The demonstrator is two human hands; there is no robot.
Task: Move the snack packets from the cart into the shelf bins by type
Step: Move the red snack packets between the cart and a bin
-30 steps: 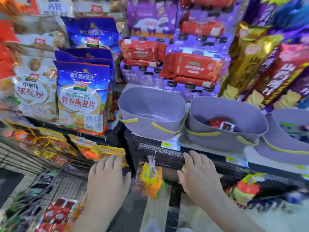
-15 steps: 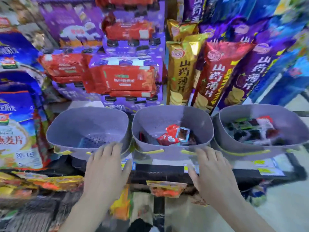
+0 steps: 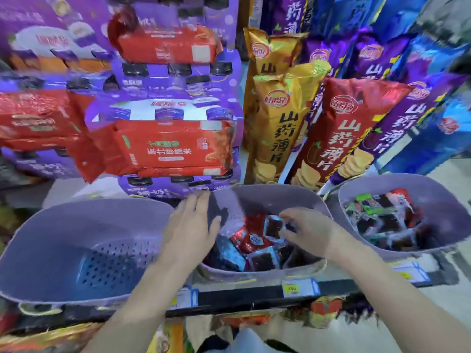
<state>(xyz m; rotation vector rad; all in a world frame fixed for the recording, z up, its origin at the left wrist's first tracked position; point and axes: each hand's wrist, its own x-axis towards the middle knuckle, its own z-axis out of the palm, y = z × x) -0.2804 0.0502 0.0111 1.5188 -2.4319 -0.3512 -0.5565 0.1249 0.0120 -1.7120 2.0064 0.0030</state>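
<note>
shop shelving fills the view, and a black shelf edge [image 3: 229,299] carries three lilac bins side by side. the middle bin [image 3: 267,197] is the landmark. it holds a loose heap of small snack packets [image 3: 252,240], red ones and dark ones with clear windows. to its left and touching it stands the left bin [image 3: 63,238], whose perforated floor shows. to its right, just beside it, the right bin [image 3: 446,200] holds a heap of dark, green and red packets [image 3: 382,220].

the left hand [image 3: 191,230] lies over the middle bin's left rim, palm down, fingers straight and a little spread, holding nothing. the right hand [image 3: 308,233] reaches into the middle bin from the right, fingers bent, tips down at a dark packet on the heap; blur hides whether they pinch it.

behind the middle bin stand tall gold, red and purple crisp bags [image 3: 280,128]. behind and to its left are stacked red packs [image 3: 165,149] on purple cartons. a yellow price tag [image 3: 299,287] sits on the shelf edge right below the middle bin.
</note>
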